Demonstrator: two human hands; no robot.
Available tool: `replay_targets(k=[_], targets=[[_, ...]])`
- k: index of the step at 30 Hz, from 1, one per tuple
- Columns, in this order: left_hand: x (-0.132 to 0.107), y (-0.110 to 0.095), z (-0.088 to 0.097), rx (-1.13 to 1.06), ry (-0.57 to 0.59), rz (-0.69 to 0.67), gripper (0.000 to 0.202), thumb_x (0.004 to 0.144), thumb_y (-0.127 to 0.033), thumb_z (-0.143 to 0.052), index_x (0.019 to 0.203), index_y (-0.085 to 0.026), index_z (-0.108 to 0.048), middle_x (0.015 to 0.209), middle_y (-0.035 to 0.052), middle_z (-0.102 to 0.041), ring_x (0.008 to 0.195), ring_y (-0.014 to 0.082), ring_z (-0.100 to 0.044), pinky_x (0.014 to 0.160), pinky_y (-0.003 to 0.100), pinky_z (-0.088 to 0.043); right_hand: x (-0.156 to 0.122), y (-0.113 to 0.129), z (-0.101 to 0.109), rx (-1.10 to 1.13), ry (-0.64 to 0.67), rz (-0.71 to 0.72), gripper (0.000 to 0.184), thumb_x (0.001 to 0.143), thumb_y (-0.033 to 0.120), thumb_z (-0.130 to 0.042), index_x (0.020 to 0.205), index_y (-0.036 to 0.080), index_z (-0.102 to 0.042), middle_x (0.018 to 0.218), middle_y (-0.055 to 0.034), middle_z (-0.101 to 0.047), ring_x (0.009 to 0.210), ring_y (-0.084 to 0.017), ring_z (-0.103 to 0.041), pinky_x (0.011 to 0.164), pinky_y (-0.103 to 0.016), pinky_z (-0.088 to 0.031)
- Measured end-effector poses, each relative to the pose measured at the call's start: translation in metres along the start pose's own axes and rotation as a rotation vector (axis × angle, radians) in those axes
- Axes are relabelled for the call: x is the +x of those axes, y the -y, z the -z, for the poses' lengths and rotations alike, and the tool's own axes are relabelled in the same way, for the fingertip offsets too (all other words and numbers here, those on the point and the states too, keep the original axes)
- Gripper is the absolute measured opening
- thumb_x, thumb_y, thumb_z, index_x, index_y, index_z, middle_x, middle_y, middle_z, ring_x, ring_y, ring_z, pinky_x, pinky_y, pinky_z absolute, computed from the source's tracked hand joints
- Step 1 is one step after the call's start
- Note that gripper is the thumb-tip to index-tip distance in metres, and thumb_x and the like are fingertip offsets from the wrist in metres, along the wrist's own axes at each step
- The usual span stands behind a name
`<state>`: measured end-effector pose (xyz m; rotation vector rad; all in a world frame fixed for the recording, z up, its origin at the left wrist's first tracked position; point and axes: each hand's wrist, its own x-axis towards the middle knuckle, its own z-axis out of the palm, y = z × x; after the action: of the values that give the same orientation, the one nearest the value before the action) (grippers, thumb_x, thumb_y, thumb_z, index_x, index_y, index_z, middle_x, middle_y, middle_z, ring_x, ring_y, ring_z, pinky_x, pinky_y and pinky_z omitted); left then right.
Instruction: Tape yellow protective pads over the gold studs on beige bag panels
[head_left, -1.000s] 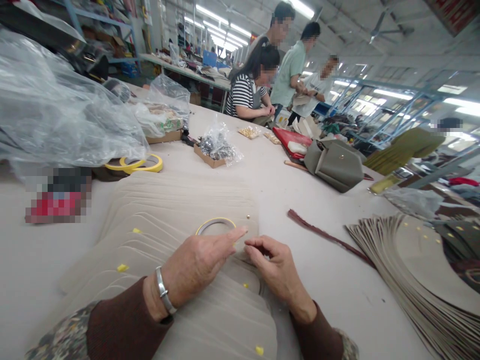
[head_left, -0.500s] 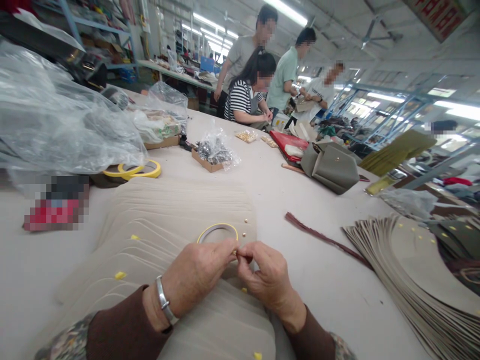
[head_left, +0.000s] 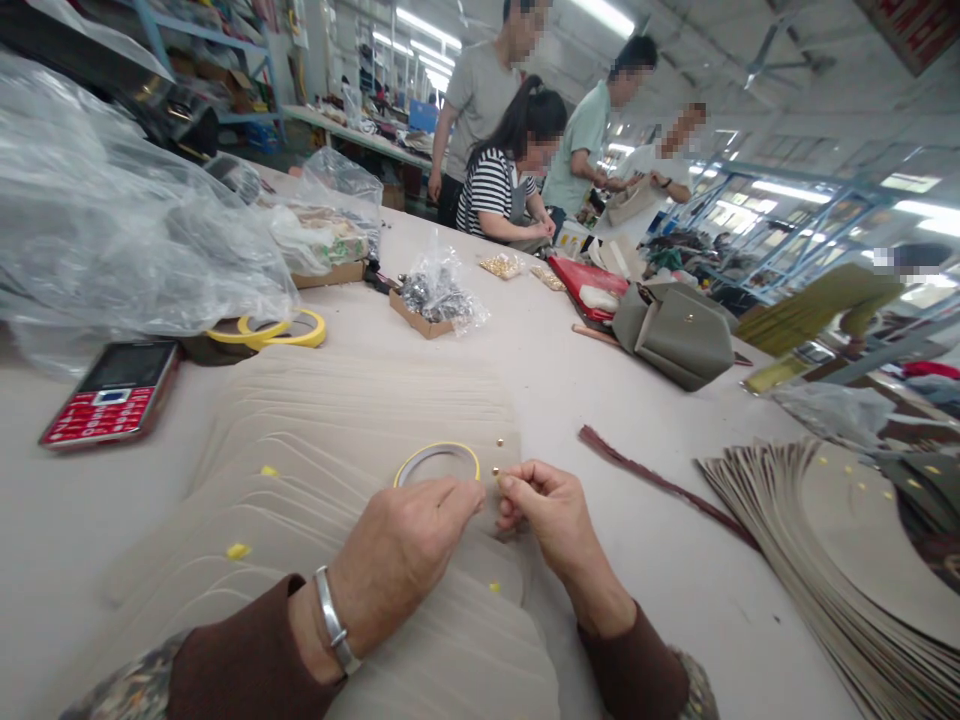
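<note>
My left hand point(head_left: 420, 530) is closed on a narrow roll of yellow tape point(head_left: 438, 447), whose lower part is hidden behind the fingers. To its right, my right hand point(head_left: 551, 515) pinches thumb and forefinger on a tiny piece of yellow tape, mostly covered by the fingertips. Those fingertips are right beside a small gold stud point(head_left: 495, 471); a second stud point(head_left: 500, 442) sits just above. Beneath both hands lies a fanned stack of beige-grey flat pieces point(head_left: 360, 410), with yellow tape bits point(head_left: 238, 551) stuck on some of them.
At left are a red keypad phone point(head_left: 112, 395), yellow tape rolls point(head_left: 296, 328) and plastic wrap point(head_left: 135, 240). Farther back stand a box of small metal parts point(head_left: 427, 320) and a grey-green bag point(head_left: 675, 335). A brown strip point(head_left: 660, 480) and another fanned stack point(head_left: 825, 560) lie right. Several people work beyond.
My hands, which met at the fingertips, are now apart. The right one has moved right and slightly up to the stud; the left has stayed by the tape roll.
</note>
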<state>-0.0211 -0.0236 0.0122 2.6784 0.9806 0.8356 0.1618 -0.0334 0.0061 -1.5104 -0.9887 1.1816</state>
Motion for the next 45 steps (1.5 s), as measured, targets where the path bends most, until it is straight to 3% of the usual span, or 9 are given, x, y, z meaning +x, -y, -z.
replay_targets(k=[5,10,18,21,25,28,35,40,45], targets=[[0.008,0.002,0.004,0.183,0.333,0.182,0.018,0.090,-0.007,-0.044,0.092,-0.020,-0.056,0.090,0.0038,-0.058,0.080,0.0216,-0.057,0.064,0.032,-0.050,0.006,-0.011,0.013,-0.133,0.028,0.019,0.030,0.071,0.041,-0.072,0.074,0.012,-0.067,0.055,-0.0011,-0.063,0.045,-0.012,-0.059,0.049,-0.023,-0.052],[0.011,0.000,0.005,0.184,0.428,0.215,0.022,0.091,-0.007,-0.040,0.096,-0.021,-0.056,0.093,0.0049,-0.056,0.085,0.0226,-0.056,0.068,0.035,-0.053,0.004,-0.013,0.007,-0.325,0.003,0.166,0.026,0.081,0.039,-0.063,0.076,0.014,-0.067,0.055,0.0008,-0.060,0.046,-0.011,-0.056,0.048,-0.022,-0.047],[0.012,0.000,0.002,0.207,0.418,0.210,0.021,0.090,-0.008,-0.040,0.095,-0.020,-0.055,0.091,0.0049,-0.056,0.083,0.0212,-0.055,0.068,0.033,-0.053,0.006,-0.011,-0.003,-0.621,-0.094,0.458,0.022,0.083,0.028,-0.057,0.068,0.016,-0.067,0.057,0.0001,-0.061,0.052,-0.012,-0.053,0.052,-0.022,-0.043],[0.011,-0.001,0.002,0.204,0.390,0.194,0.022,0.089,-0.006,-0.039,0.094,-0.020,-0.055,0.091,0.0052,-0.056,0.083,0.0221,-0.056,0.068,0.034,-0.053,0.008,-0.010,-0.004,-0.561,-0.087,0.352,0.023,0.083,0.032,-0.058,0.069,0.015,-0.066,0.054,0.0007,-0.059,0.048,-0.012,-0.052,0.046,-0.021,-0.042],[0.010,-0.001,0.003,0.206,0.384,0.204,0.024,0.087,-0.004,-0.040,0.093,-0.020,-0.056,0.090,0.0055,-0.056,0.082,0.0225,-0.056,0.066,0.033,-0.052,0.010,-0.013,0.000,-0.276,-0.094,0.124,0.032,0.080,0.042,-0.064,0.098,0.015,-0.062,0.054,0.0048,-0.057,0.039,-0.011,-0.052,0.035,-0.019,-0.042],[0.011,-0.002,0.006,0.191,0.395,0.226,0.026,0.086,-0.002,-0.038,0.092,-0.020,-0.056,0.090,0.0059,-0.058,0.082,0.0222,-0.056,0.069,0.034,-0.052,0.007,-0.019,0.005,-0.110,-0.083,0.111,0.037,0.080,0.046,-0.064,0.100,0.016,-0.056,0.060,0.0036,-0.061,0.043,-0.012,-0.057,0.039,-0.021,-0.047],[0.013,-0.004,0.017,0.108,0.424,0.267,0.034,0.086,0.000,-0.032,0.095,-0.020,-0.059,0.093,0.0065,-0.064,0.086,0.0229,-0.061,0.075,0.037,-0.053,0.000,-0.020,-0.001,-0.540,-0.116,0.528,0.019,0.087,0.026,-0.056,0.083,0.017,-0.071,0.067,-0.0035,-0.068,0.059,-0.015,-0.061,0.060,-0.025,-0.050],[0.030,0.021,0.014,0.148,0.360,0.319,0.050,0.080,0.005,-0.029,0.105,-0.022,-0.063,0.100,0.0068,-0.067,0.094,0.0239,-0.064,0.082,0.041,-0.053,0.016,-0.028,-0.012,-0.617,-0.192,0.577,0.018,0.080,0.015,-0.057,0.071,0.019,-0.072,0.065,-0.0016,-0.069,0.061,-0.016,-0.063,0.059,-0.022,-0.046],[0.040,0.054,-0.012,0.188,0.233,0.262,0.050,0.081,0.003,-0.032,0.106,-0.023,-0.066,0.102,0.0063,-0.069,0.100,0.0230,-0.062,0.085,0.038,-0.052,0.035,-0.045,-0.015,-0.590,-0.281,0.585,0.015,0.067,0.009,-0.059,0.063,0.018,-0.071,0.056,0.0002,-0.066,0.052,-0.015,-0.061,0.051,-0.020,-0.043]])
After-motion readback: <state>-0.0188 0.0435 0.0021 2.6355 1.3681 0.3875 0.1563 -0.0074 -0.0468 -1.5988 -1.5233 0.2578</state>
